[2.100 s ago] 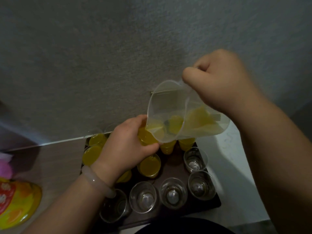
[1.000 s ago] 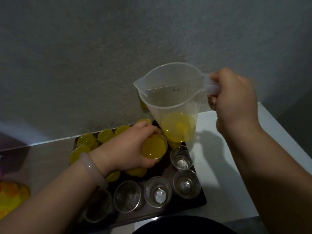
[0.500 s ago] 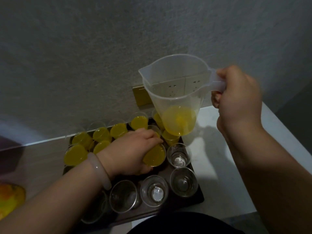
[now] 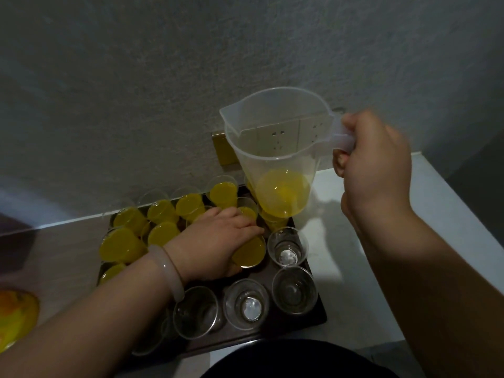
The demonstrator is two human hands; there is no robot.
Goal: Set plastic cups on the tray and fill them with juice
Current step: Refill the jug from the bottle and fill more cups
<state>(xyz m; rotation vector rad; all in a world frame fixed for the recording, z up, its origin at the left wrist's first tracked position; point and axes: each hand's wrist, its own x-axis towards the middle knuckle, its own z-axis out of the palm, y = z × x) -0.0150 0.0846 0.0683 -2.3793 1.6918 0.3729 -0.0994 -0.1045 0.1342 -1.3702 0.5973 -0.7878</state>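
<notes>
A dark tray (image 4: 317, 315) on the counter carries many clear plastic cups. Several cups at the back and left hold yellow juice (image 4: 161, 211). Several cups along the front and right stand empty (image 4: 287, 248). My left hand (image 4: 215, 245) grips a juice-filled cup (image 4: 251, 253) standing on the tray's middle. My right hand (image 4: 375, 162) grips the handle of a clear plastic jug (image 4: 275, 148), held upright above the tray's back right corner, with a little juice in its bottom.
A grey wall rises right behind the tray, with a gold-framed socket plate (image 4: 222, 151) behind the jug. The white counter (image 4: 381, 255) stretches right of the tray. A yellow-orange packet (image 4: 16, 317) lies at the far left. A dark garment (image 4: 297, 361) fills the bottom edge.
The jug came up from a steep pouring tilt to upright. My left hand lowered the filled cup onto the tray's middle and still holds it.
</notes>
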